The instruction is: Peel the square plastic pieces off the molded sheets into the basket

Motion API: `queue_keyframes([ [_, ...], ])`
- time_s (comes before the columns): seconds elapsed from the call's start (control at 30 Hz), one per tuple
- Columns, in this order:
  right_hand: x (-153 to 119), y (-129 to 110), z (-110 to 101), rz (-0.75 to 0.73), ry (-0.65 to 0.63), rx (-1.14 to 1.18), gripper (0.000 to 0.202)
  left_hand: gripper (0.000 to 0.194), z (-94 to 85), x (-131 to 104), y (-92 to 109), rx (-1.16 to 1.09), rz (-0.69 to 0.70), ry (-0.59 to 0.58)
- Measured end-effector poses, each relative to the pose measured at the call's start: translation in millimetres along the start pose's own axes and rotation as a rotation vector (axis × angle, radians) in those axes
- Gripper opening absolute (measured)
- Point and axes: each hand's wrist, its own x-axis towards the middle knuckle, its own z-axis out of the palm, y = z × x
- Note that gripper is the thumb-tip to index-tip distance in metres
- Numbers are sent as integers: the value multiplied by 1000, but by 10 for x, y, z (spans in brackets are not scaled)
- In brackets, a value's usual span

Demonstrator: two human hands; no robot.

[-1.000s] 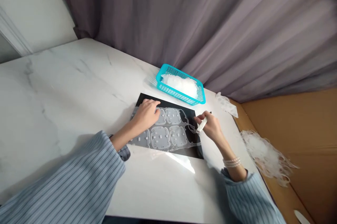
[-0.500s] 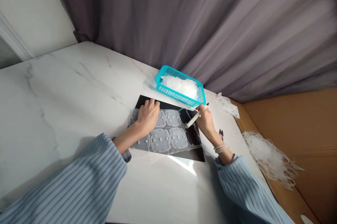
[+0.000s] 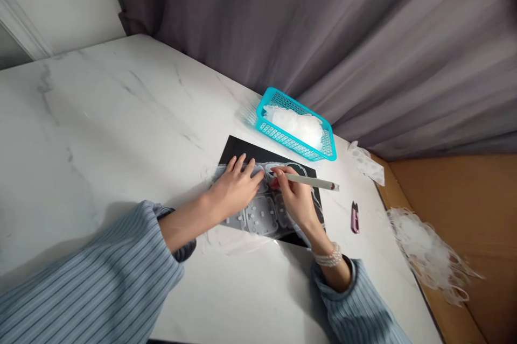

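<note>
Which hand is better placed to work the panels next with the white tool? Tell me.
Right, I'd judge: the right hand holds the white tool over the clear panels, while the left hand is spread across them.

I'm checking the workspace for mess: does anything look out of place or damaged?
A loose tangle of whitish strands lies on brown cardboard by the right edge of the table, straggling like discarded scrap. I see no obvious damage.

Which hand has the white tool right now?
The right hand, the one with the beaded bracelet: its fingers grip the white tool. The left hand is spread over the clear sheet, with no tool in it.
</note>
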Motion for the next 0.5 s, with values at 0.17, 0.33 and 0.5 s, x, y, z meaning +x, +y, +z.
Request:
queue_keyframes([
  [0.17,-21,-19,-20,-43,-56,-128,33,44,-67,-65,114,21,-104,-21],
  [0.33,31,-23,8,-88,-57,-228,31,45,-112,-66,103,-14,-112,-63],
  [0.5,40,-49,61,-142,-32,-312,31,43,-129,-73,93,-74,-119,-71],
])
